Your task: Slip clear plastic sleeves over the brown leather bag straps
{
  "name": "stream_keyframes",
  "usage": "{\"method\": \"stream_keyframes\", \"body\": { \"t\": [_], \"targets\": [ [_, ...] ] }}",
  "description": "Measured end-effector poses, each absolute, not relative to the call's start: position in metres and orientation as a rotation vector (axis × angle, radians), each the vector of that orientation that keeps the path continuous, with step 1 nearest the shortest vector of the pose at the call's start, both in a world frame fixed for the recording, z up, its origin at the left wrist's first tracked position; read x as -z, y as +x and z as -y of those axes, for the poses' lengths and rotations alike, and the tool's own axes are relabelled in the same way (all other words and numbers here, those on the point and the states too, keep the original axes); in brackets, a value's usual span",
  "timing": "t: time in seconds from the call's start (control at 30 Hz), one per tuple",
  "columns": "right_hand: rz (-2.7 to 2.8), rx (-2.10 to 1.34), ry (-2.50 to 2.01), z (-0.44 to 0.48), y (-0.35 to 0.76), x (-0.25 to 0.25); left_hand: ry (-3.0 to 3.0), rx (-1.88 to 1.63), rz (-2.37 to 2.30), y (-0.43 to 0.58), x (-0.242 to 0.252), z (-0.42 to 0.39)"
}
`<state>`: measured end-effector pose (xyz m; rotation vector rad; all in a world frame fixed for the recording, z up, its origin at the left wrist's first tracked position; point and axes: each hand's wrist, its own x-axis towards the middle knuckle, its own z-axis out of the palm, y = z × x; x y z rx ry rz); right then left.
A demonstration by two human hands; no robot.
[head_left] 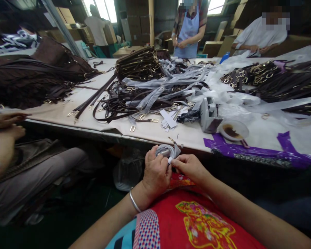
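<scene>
From where I stand, the person sits at the long table (116,130), holding a rolled strap (175,150) in cloudy plastic just off its near edge, above the lap. The left hand (157,168) is closed around the roll, fingers curled over it. The right hand (193,167) pinches a small white band (170,160) on the roll between thumb and fingertips. Beyond the hands, on the table, paper slips (169,119) lie beside a grey dispenser (208,116), with a bowl (244,130) just right of it. Farther back spreads a tangle of brown straps (119,105) with gold-coloured clips.
</scene>
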<state>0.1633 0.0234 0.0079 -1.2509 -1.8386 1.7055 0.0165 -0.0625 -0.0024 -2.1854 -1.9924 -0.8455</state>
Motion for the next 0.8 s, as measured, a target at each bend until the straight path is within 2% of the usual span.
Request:
{"method": "stream_keyframes", "body": {
  "t": [0.2, 0.47, 0.8],
  "targets": [
    [1.719, -1.654, -1.309, -0.018, 0.164, 0.006, -2.181, 0.833, 2.008, 0.021, 0.007, 0.061],
    [1.599, -1.823, -1.295, -0.017, 0.165, 0.004, -2.17, 0.84, 2.036, 0.02, 0.006, 0.061],
    [1.65, -1.761, -1.311, -0.018, 0.166, 0.008, -2.171, 0.814, 1.97, 0.021, 0.005, 0.062]
  ]
}}
